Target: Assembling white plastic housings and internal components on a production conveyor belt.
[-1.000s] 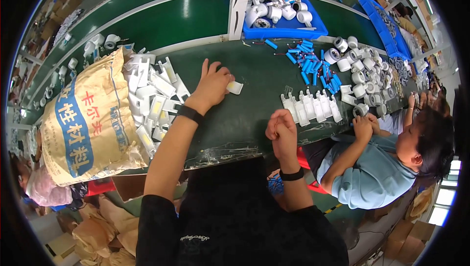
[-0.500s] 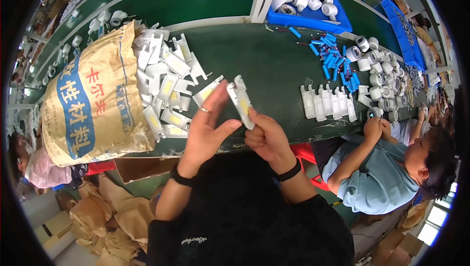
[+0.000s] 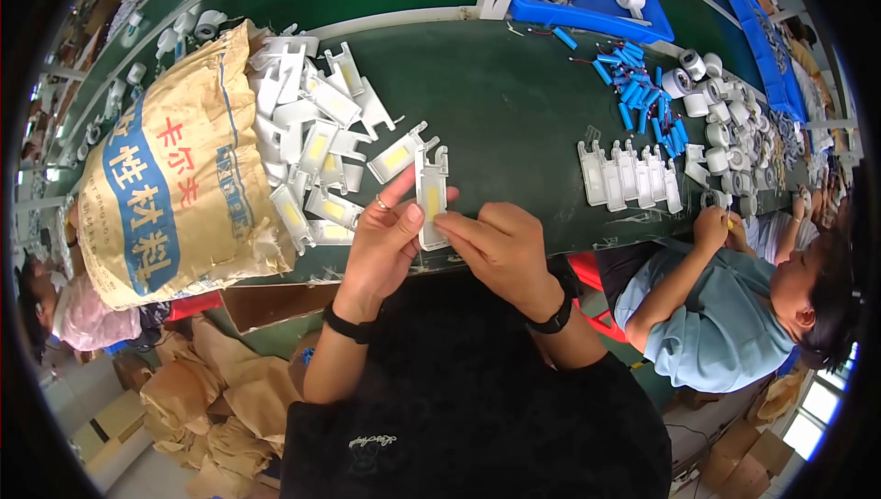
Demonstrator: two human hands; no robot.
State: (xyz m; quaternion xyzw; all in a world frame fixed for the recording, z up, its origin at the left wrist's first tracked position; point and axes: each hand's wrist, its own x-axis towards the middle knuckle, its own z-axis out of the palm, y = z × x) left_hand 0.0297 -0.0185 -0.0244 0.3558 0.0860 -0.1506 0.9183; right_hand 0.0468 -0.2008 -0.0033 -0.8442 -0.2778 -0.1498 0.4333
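In front of my chest is a white plastic lamp panel point(image 3: 432, 189) with a yellow LED strip, held nearly upright, its clip end away from me. My left hand point(image 3: 381, 249) grips it, thumb at the left edge and fingers behind. My right hand point(image 3: 510, 247) is closed, its fingertips pinching the panel's lower right part; whether anything small is between them is hidden. Just beyond my left fingers lies a similar panel point(image 3: 395, 158). More panels point(image 3: 317, 145) are heaped at the mouth of a tan paper sack point(image 3: 184, 168) on the left.
A row of white panels point(image 3: 628, 178) lies right of my hands on the green table point(image 3: 496, 104). Behind it are blue battery cells point(image 3: 638, 86), white lamp heads point(image 3: 720, 118) and a blue tray point(image 3: 587, 26). A co-worker point(image 3: 725, 306) sits at the right.
My left hand has closed on the lamp panel, which is more upright and slightly left. My right fingers have shifted to its lower front. The view has tilted slightly.
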